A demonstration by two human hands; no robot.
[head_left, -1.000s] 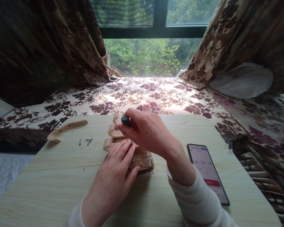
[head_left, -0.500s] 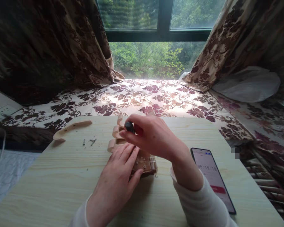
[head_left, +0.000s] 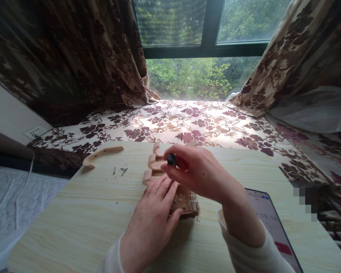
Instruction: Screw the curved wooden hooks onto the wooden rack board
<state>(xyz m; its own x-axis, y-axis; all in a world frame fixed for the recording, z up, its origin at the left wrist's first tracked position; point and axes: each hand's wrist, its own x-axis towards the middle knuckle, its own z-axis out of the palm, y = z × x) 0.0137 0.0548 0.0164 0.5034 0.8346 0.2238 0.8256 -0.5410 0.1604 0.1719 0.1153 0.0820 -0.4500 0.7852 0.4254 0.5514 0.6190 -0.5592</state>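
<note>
My right hand [head_left: 200, 168] is closed around the black handle of what looks like a screwdriver [head_left: 171, 159], held end-up; its shaft and tip are hidden beneath the fingers. Under both hands lies a brown wooden rack [head_left: 184, 206], partly wrapped in clear plastic, with pale curved wooden hooks [head_left: 147, 177] sticking out on its left. My left hand [head_left: 153, 212] rests flat across the rack's near part, fingers stretched out, touching the nearest hook. A separate curved wooden hook [head_left: 104, 152] with dark holes lies at the far left of the table.
Several small screws [head_left: 124, 171] lie on the pale wooden table [head_left: 82, 216] left of the rack. A phone showing a timer [head_left: 268, 216] lies to the right, partly behind my right forearm. Beyond the table is a flower-patterned window seat [head_left: 170, 121].
The camera view has turned slightly, so everything sits further right and a little lower. My right hand keeps its grip on the handle, and my left hand stays flat on the rack.
</note>
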